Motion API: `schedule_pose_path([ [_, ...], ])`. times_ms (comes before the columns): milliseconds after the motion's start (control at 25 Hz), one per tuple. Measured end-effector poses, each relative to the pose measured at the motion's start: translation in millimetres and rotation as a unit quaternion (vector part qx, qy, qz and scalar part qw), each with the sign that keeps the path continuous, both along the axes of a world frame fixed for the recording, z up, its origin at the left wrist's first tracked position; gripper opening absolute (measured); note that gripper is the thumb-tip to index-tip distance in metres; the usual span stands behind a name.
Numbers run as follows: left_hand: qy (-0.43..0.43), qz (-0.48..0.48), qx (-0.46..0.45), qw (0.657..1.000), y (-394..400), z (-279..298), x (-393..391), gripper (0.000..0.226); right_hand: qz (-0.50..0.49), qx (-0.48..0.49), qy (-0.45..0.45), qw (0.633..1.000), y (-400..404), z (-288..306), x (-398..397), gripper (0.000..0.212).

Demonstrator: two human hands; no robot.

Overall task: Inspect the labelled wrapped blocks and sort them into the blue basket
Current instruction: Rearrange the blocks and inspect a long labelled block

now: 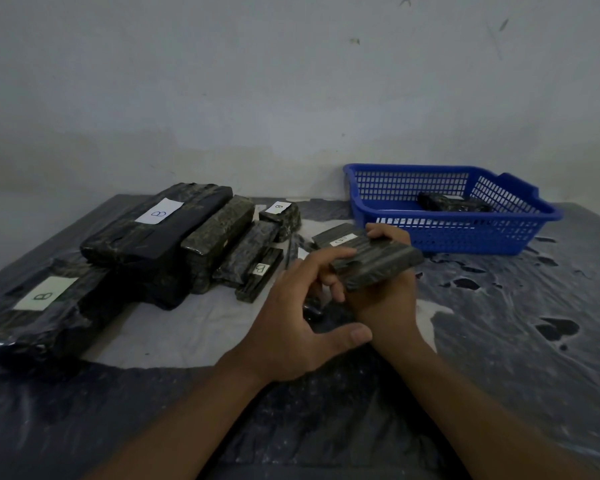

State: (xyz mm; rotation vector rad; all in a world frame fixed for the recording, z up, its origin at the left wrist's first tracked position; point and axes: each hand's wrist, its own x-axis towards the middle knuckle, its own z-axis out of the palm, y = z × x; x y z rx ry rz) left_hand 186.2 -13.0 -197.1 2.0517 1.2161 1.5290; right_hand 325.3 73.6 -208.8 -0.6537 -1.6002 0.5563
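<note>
I am sitting at the table covered with dark crumpled plastic sheet [499, 323]. On its left side the big black wrapped blocks with white "B" labels [160, 233] are lying together, and smaller wrapped blocks [253, 258] are lying beside them. The blue plastic basket with grid walls [458, 233] is standing at the far right, with one dark wrapped block [451, 202] lying inside. My right hand [385, 299] is gripping the flat ribbed dark block with a white label [367, 258] above the table, near the basket. My left hand [298, 323] is relaxed with spread fingers, its fingertips seemingly touching this block.
</note>
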Motion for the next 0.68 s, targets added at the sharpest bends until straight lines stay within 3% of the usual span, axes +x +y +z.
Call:
schedule_pose_path([
  [80,-0.027,0.025,0.005,0.999,1,2,0,0.061,0.024,-0.003,-0.025,0.999,0,1,-3,0.061],
  [240,-0.104,0.048,0.004,0.993,3,6,-4,0.039,0.209,-0.054,-0.049,0.975,-11,4,-3,0.046],
  [320,-0.134,0.039,-0.008,0.990,2,6,-6,0.034,0.252,-0.084,-0.050,0.963,-16,6,-2,0.045],
  [480,-0.150,0.054,-0.014,0.987,3,7,-4,0.033,0.259,-0.128,-0.014,0.957,-21,7,-2,0.074],
  [680,-0.161,0.054,-0.025,0.985,4,6,0,0.037,0.220,-0.138,0.020,0.965,-19,8,-5,0.055],
])
